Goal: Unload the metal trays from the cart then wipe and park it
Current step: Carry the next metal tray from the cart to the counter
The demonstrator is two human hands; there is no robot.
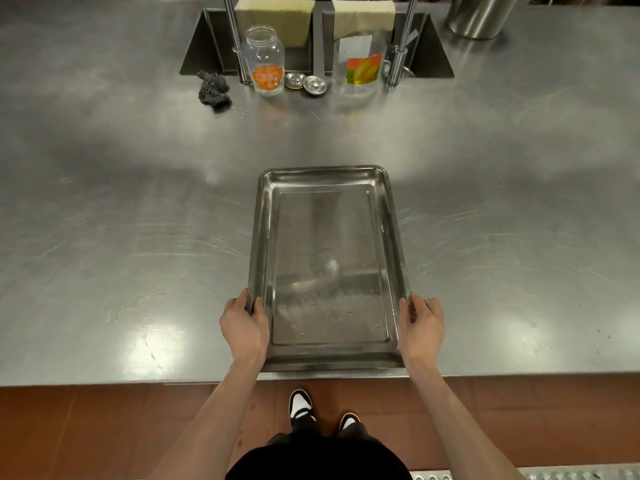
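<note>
Left hand clamped on the left rim of the tray, thumb over the lip, fingers hidden beneath. Right hand gripping the right rim likewise, fingertips out of sight. Tray at lower centre of the frame, lying on the counter, near edge just at the counter's front. Cart nowhere visible. Upper centre: two jars, a scourer, sinks partly cut off.

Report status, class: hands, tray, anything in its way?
Left hand and right hand grip tray sides. Tray flat on counter. Path ahead clear up to jars.
</note>
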